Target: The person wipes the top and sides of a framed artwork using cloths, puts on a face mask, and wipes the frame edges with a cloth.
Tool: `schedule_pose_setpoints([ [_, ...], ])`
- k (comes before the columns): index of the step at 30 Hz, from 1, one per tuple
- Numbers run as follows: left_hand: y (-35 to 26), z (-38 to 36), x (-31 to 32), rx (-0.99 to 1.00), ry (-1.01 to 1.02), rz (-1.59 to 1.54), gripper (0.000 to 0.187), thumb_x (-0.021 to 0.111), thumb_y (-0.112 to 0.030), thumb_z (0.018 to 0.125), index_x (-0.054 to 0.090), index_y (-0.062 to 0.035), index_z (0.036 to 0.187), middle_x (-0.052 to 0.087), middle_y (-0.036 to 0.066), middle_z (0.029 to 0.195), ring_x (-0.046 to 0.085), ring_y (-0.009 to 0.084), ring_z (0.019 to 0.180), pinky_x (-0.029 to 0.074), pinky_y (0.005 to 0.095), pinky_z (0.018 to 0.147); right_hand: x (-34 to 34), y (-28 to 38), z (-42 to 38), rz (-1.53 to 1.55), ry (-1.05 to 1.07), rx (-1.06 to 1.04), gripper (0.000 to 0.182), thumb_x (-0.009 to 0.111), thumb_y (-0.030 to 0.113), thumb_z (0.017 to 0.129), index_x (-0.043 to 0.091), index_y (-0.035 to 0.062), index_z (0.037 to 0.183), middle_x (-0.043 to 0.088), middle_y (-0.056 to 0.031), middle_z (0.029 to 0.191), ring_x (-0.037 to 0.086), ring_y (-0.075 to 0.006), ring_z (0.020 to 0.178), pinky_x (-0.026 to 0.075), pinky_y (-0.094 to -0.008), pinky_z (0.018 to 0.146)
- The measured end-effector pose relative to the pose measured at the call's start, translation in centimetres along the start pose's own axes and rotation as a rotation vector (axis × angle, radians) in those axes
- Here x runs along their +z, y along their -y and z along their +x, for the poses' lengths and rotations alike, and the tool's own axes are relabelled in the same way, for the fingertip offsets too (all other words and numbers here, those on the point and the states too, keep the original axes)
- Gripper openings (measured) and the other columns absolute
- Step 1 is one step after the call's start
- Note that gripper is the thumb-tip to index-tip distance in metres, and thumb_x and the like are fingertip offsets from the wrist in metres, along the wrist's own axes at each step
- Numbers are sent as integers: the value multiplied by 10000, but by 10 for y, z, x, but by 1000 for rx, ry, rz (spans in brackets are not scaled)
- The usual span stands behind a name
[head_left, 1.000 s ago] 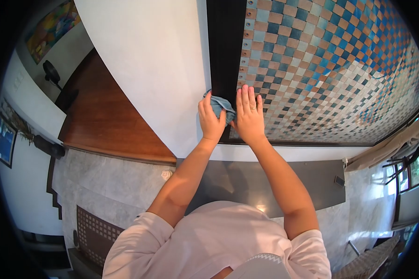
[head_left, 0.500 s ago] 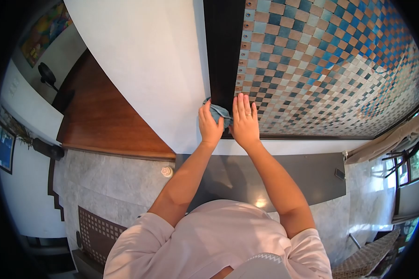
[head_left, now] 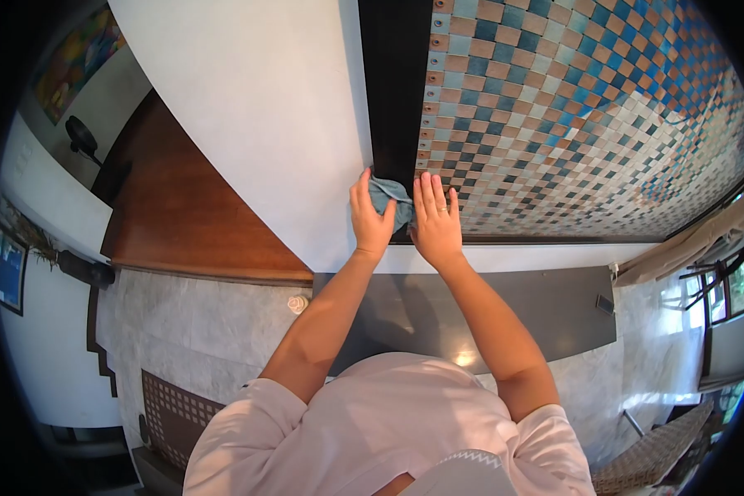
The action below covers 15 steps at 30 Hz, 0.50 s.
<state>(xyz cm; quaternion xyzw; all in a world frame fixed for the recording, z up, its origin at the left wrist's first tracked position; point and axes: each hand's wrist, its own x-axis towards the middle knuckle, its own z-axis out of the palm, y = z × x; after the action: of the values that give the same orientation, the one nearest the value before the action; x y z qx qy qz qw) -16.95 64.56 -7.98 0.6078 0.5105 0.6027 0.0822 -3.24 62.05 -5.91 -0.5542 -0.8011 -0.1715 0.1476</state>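
Note:
My left hand (head_left: 370, 218) grips a bunched blue cloth (head_left: 386, 197) and presses it against the dark vertical frame (head_left: 395, 91) beside the white wall (head_left: 264, 107). My right hand (head_left: 436, 221) lies flat, fingers together, on the lower corner of the blue and brown mosaic tile panel (head_left: 587, 107), right next to the cloth, with a ring on one finger. Both arms reach up and forward from my pale pink shirt.
A grey ledge (head_left: 546, 310) runs below the tile panel. A small white object (head_left: 296, 304) sits on the marble floor. A wooden surface (head_left: 190, 207) lies to the left, a fan (head_left: 83, 136) beyond it, and wicker furniture (head_left: 653, 463) at lower right.
Both hands, with the cloth, have slid slightly down the dark frame and back up a little; the view shifted a bit. The grip on the cloth is unchanged.

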Motion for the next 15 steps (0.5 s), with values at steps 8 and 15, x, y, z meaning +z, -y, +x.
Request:
schedule_pose_setpoints([
  [8,35,-29,24,-10,-18,20,630,649,-30,736,365,39,1293,436,214,1218,434,372,1158,344,405,1004,32,-3,-9,-48,-63,-4,831,640,223,726,266,10,1437,179,-132,1528,124,-283,1427,164,-494,1125],
  [15,53,-49,31,-83,24,67,623,674,-58,706,363,27,1240,446,222,1169,446,401,1109,369,432,969,50,1,-16,74,21,36,651,491,166,841,277,26,1440,198,-110,1523,115,-287,1425,144,-504,1126],
])
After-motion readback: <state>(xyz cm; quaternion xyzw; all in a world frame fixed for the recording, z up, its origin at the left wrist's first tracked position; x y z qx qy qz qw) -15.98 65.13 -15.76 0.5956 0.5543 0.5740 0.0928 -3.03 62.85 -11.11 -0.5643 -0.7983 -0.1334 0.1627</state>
